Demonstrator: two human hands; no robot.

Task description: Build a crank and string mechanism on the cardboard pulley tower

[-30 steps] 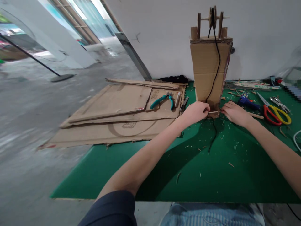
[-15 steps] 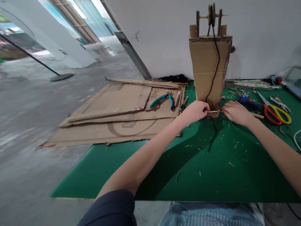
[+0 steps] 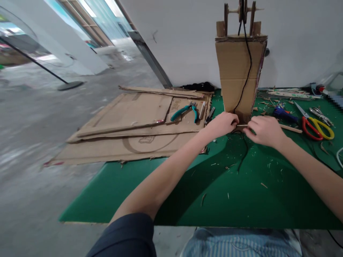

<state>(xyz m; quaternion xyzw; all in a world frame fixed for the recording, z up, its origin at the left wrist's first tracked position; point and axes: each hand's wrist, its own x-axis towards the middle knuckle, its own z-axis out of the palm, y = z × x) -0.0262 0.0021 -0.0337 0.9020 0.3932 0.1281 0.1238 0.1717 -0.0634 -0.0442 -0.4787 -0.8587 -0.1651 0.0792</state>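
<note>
A tall cardboard tower [image 3: 237, 67] stands upright at the back of the green table, with a cardboard pulley wheel [image 3: 242, 11] on a thin axle at its top. Black cord [image 3: 250, 59] runs from the wheel down the front to the base, and its loose end lies on the table. At the foot, a thin pale stick [image 3: 242, 125] spans between my hands. My left hand [image 3: 223, 124] pinches its left end, fingers closed. My right hand [image 3: 265, 130] has its fingers bent together at the right end; the fingertips partly hide the stick.
Stacked cardboard sheets [image 3: 128, 112] lie left, bearing teal-handled pliers [image 3: 184, 111]. Right of the tower are scissors [image 3: 316, 125], a blue-handled tool [image 3: 284, 114], a wooden stick [image 3: 291, 128] and scraps. A white wall [image 3: 187, 46] rises behind the table.
My right hand has shifted left, from beside the tower's base to in front of it, over the stick's right end. My left hand stays at the left end. The view has tilted slightly.
</note>
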